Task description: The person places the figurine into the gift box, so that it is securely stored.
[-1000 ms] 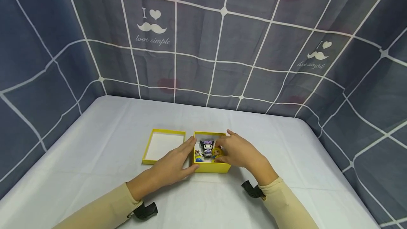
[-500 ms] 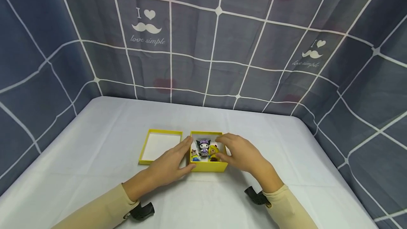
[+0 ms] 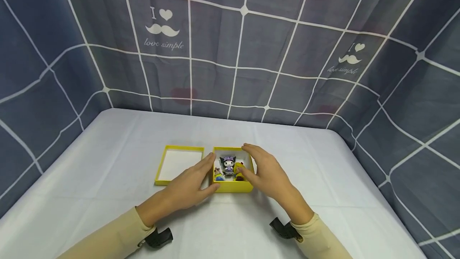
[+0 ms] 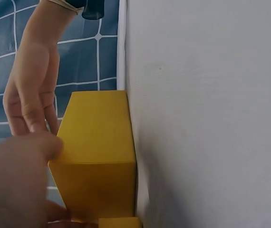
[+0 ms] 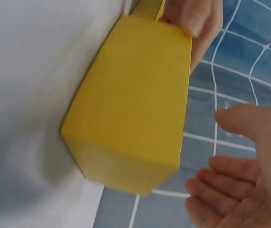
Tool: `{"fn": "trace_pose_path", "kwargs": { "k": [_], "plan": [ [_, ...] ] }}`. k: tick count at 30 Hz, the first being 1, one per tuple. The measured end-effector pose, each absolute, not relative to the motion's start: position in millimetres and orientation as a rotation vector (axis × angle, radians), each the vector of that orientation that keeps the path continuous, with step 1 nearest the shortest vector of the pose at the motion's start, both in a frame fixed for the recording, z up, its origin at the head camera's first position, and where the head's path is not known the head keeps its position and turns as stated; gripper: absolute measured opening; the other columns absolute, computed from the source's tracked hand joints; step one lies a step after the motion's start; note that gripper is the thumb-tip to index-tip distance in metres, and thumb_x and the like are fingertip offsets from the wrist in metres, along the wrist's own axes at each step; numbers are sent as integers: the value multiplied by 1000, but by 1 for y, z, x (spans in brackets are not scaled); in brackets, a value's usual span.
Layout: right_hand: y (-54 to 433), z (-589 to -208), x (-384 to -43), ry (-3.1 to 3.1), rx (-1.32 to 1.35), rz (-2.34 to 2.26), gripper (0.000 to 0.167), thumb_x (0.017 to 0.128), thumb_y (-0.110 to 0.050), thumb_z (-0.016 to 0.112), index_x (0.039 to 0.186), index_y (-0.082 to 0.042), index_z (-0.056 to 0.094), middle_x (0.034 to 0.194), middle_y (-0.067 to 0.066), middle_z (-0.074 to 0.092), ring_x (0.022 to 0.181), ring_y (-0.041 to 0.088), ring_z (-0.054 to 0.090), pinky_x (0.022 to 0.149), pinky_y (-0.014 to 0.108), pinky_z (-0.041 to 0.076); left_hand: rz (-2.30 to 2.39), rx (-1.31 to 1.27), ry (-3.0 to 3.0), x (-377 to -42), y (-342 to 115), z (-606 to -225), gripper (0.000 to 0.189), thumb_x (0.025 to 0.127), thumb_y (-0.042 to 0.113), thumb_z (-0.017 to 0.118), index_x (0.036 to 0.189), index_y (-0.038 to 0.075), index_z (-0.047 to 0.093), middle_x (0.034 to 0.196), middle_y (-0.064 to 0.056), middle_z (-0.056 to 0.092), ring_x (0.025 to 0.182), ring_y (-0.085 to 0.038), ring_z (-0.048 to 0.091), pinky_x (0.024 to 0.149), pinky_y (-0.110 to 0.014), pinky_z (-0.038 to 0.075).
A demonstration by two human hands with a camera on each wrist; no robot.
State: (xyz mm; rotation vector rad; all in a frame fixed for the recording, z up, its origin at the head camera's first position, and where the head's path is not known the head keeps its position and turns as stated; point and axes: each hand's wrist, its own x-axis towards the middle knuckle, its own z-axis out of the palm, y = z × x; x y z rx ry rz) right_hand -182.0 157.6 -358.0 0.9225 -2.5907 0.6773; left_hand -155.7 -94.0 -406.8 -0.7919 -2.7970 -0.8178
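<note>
- Head view, item one: yellow box [image 3: 232,187], open-topped, standing on the white table [image 3: 108,211] near the middle, slightly toward the person.
- Contents of the box: a dark-haired figurine in purple [image 3: 228,164], upright at the centre; a yellow figurine [image 3: 238,170] just to its right; a smaller blue-and-brown figurine [image 3: 218,174] at the lower left corner. All three sit inside the walls.
- Yellow lid [image 3: 179,164], lying inside-up with its white lining showing, just beside the box on its left side.
- Left hand [image 3: 190,185]: lies against the left wall of the box, fingers nearly straight along the wall, thumb at the front corner. Left wrist view shows the thumb touching the box's [image 4: 97,156] outer face. Relaxed, not closed round anything.
- Right hand [image 3: 267,171]: fingers extended and a little spread, hovering at the right wall and over the right rim of the box. Right wrist view shows the palm [image 5: 249,175] apart from the box's [image 5: 135,104] side, with a gap between. Wide, holding nothing.
- Cream sleeves [image 3: 115,237] cover both forearms; a black wrist-mounted device [image 3: 159,238] sits under each.
- Surround: a blue-grey checked cloth backdrop [image 3: 230,51] with white lines, printed with "love simple" and a moustache, encloses the table on three sides.
</note>
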Motion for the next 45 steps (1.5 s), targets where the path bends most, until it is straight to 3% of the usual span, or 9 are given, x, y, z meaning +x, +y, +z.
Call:
{"fn": "trace_pose_path", "kwargs": {
  "k": [7, 13, 15, 17, 24, 28, 39, 44, 45],
  "plan": [
    [139, -359, -174, -2536, 872, 845, 56, 87, -26, 73, 136, -4, 54, 138, 7, 55, 128, 19, 50, 107, 37, 40, -949, -665, -2767, -152, -97, -399, 81, 97, 46, 55, 155, 3, 18, 159, -9, 20, 142, -20, 25, 113, -40, 27],
    [121, -358, -169, -2520, 943, 913, 54, 89, -26, 71, 137, -9, 54, 138, 1, 55, 127, 13, 50, 105, 35, 41, -1054, -528, -2697, -149, -104, -392, 76, 98, 43, 53, 155, 5, 20, 155, -12, 33, 124, -26, 53, 103, -46, 42],
    [115, -357, -169, -2527, 955, 922, 54, 89, -25, 72, 137, -9, 54, 137, 0, 56, 126, 12, 51, 104, 34, 42, -1057, -492, -2688, -149, -108, -390, 75, 99, 44, 51, 155, 5, 21, 152, -13, 36, 117, -27, 57, 99, -46, 46],
    [110, -356, -168, -2528, 963, 928, 53, 88, -24, 72, 136, -8, 55, 136, -1, 57, 125, 11, 51, 104, 33, 43, -1044, -463, -2687, -149, -113, -389, 74, 99, 44, 51, 155, 4, 22, 150, -14, 40, 117, -28, 55, 97, -47, 46],
    [88, -355, -165, -2536, 978, 1004, 58, 88, -24, 70, 140, -6, 51, 141, 3, 53, 131, 13, 46, 108, 34, 38, -1020, -390, -2675, -147, -135, -388, 71, 100, 41, 49, 153, 0, 25, 150, -18, 39, 136, -35, 33, 109, -53, 32],
    [72, -352, -158, -2604, 937, 1109, 67, 89, -31, 67, 149, -12, 40, 150, -2, 42, 135, 11, 40, 107, 36, 39, -1035, -339, -2653, -148, -146, -387, 71, 101, 40, 49, 152, -2, 25, 149, -20, 40, 137, -36, 30, 109, -55, 30],
    [34, -355, -136, -2793, 799, 1451, 87, 88, -40, 64, 157, -16, 17, 159, -4, 19, 144, 13, 20, 116, 45, 22, -1142, -150, -2703, -145, -162, -390, 76, 102, 41, 44, 151, -10, 15, 153, -29, 24, 140, -45, 19, 110, -61, 23],
    [27, -361, -134, -2860, 720, 1594, 90, 87, -40, 65, 157, -9, 16, 160, 3, 17, 144, 15, 18, 116, 45, 20, -1169, -131, -2752, -143, -166, -390, 75, 102, 39, 43, 148, -15, 18, 151, -33, 26, 138, -49, 19, 109, -62, 22],
    [25, -363, -134, -2868, 699, 1619, 92, 87, -40, 65, 157, -8, 15, 161, 4, 15, 145, 15, 16, 116, 43, 20, -1183, -150, -2747, -143, -166, -390, 71, 102, 37, 45, 146, -14, 24, 147, -32, 33, 137, -49, 23, 108, -62, 25]
  ]
}}
